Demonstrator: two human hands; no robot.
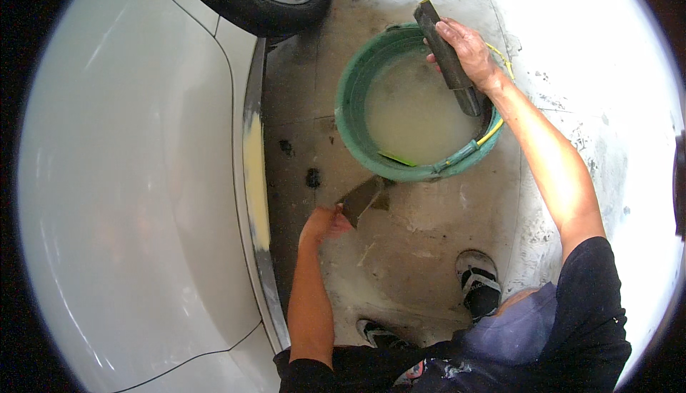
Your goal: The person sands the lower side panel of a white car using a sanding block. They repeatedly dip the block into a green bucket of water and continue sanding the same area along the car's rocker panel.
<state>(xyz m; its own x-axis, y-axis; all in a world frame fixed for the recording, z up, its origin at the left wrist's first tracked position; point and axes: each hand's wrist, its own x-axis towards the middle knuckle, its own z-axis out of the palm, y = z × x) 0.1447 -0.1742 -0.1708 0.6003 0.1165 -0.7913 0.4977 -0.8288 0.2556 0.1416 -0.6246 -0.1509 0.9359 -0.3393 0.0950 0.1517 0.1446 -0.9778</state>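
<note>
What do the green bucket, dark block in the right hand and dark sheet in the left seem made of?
Green bucket: probably plastic, satin; its rounded rim is one even colour.
Dark block: perhaps rubber, or abrasive paper around a core; mostly matte, with a glossier end.
Dark sheet: maybe sandpaper; thin and matte, though grit isn't visible.

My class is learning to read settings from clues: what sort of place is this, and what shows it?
Probably a garage or car body workshop: a pale car with a yellowish patch along its lower edge, a green bucket of cloudy liquid, and a stained floor.
</note>
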